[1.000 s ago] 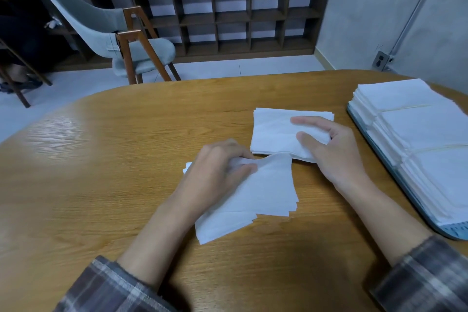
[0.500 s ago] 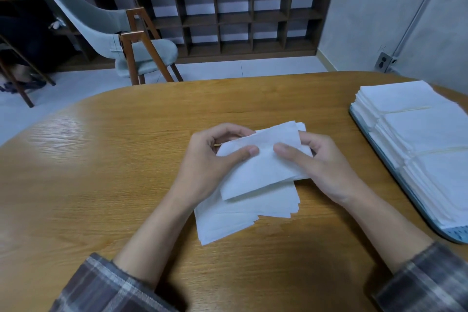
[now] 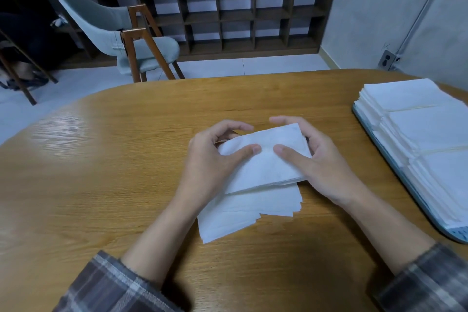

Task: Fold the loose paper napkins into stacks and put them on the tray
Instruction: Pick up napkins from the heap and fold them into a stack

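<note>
We have brought the folded napkins (image 3: pixel 263 167) over the loose pile (image 3: pixel 248 210), and our left hand (image 3: pixel 210 162) and right hand (image 3: pixel 324 164) pinch their ends to keep them neat.

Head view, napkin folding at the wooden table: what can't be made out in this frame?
- Grey-blue plastic tray: right side cut off by the frame edge; its stack count is unknown.
- Loose white paper napkin pile: far part hidden under the folded white napkin bundle.
- Bundle's sheet count: layers too fine.
- Left hand and right hand: fingers behind the bundle hidden by it.
</note>
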